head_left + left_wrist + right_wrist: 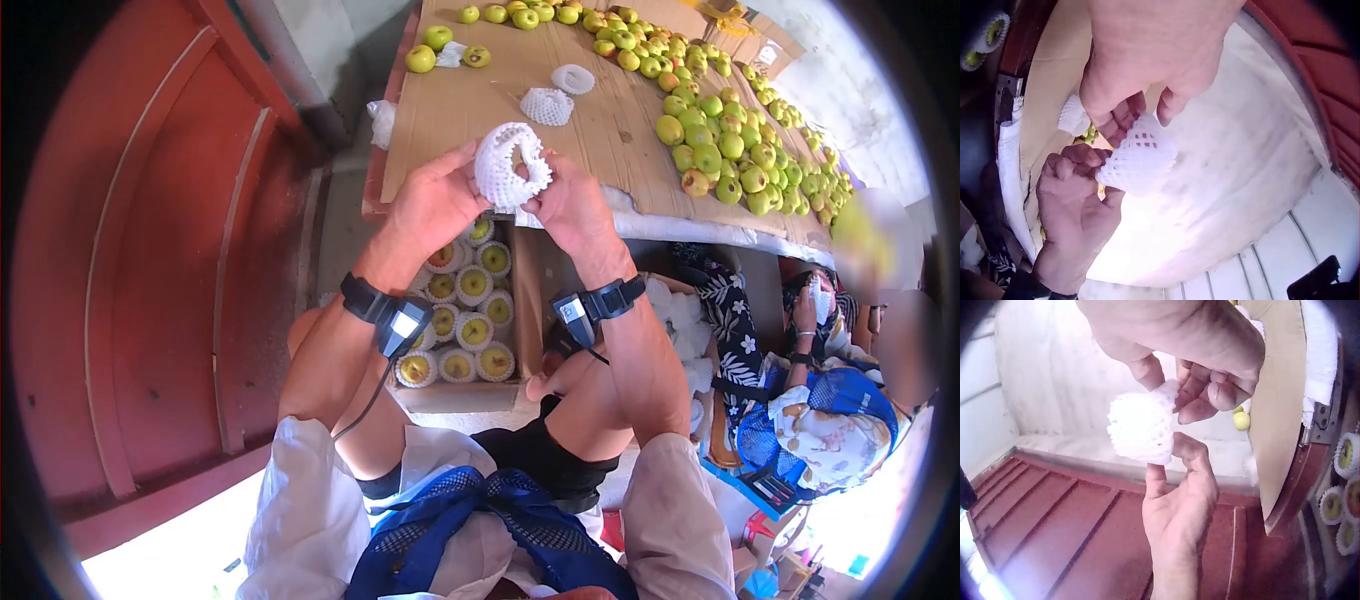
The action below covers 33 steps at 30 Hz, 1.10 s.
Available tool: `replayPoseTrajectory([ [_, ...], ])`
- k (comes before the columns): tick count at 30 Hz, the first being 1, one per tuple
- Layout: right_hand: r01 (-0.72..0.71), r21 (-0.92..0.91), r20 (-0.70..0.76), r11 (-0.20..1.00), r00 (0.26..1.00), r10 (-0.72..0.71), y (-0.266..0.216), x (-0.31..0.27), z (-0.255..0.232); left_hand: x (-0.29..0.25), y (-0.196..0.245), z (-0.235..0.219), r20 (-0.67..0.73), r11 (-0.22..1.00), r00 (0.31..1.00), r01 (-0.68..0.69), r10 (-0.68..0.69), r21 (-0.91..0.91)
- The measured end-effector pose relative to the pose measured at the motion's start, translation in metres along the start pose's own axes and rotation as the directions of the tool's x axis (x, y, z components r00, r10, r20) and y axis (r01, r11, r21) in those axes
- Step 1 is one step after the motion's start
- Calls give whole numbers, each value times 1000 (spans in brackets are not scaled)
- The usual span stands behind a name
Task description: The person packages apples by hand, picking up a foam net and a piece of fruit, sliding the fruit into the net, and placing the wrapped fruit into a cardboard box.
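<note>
A white foam fruit net (492, 168) is held up between both hands, just over the near edge of the cardboard-covered table (440, 130). Its mouth gapes toward the head camera and no fruit shows inside. My left hand (437, 203) pinches one side of the net between thumb and fingers. On the opposite side, my right hand (578, 212) grips the rim; in the left wrist view its fingers (1082, 153) are curled at the net's edge. Some fingertips are hidden behind the foam. Two more foam nets, one upright net (547, 106) and one flatter net (573, 79), lie beyond the hands.
Loose green apples (735, 145) are heaped along the table's right and far sides. Below the hands, a cardboard box (530, 290) holds apples in foam nets (474, 284). A red door (150, 250) stands at the left. Another person (820, 400) sits at the right.
</note>
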State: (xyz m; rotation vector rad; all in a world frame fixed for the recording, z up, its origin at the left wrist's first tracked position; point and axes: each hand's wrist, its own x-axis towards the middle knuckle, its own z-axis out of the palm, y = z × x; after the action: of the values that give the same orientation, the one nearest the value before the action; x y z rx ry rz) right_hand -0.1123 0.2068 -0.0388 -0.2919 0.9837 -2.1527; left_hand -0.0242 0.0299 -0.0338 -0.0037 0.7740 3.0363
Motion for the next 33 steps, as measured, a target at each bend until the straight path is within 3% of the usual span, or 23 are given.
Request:
replayPoseTrajectory([
  [5,-25,3,105,1000,994,25,3,3,-8,2,-5,-6,-24,1000,1000,0,0,10],
  [6,-31,-8,132,1000,991,31,7,5,-11,-2,-3,7,25,999,1000,15,-17,49],
  [7,-37,-17,160,999,986,40,7,6,-12,-4,-1,12,-11,996,1000,12,-11,93],
  [10,-42,-142,126,989,990,60,1,6,-13,4,11,-11,159,999,986,39,-42,24],
  [11,-31,-181,99,983,994,49,-2,4,-15,5,9,-20,116,999,993,-7,2,38],
  [14,-21,-254,8,967,1000,24,-12,1,-23,-4,11,11,2,977,985,-170,171,126],
  [17,1,-348,-77,938,997,-30,-30,2,-51,-3,15,15,-39,978,985,-163,169,127],
  [20,125,-476,-61,870,983,-175,-65,2,-82,0,21,2,-20,984,989,-146,149,107],
  [23,242,-713,-39,658,923,-382,-114,7,-127,-1,18,10,-52,982,984,-163,168,99],
  [25,288,-876,8,386,809,-588,-155,10,-152,-1,17,12,-70,982,982,-169,175,86],
  [27,-71,-994,-110,84,655,-748,-196,24,-191,-1,17,11,-59,983,984,-164,169,86],
  [30,-232,-972,-184,36,658,-731,-228,37,-243,-2,18,12,-39,983,987,-153,158,104],
  [33,-353,-930,-175,-105,674,-718,-229,43,-267,-3,19,8,0,984,988,-154,155,92],
])
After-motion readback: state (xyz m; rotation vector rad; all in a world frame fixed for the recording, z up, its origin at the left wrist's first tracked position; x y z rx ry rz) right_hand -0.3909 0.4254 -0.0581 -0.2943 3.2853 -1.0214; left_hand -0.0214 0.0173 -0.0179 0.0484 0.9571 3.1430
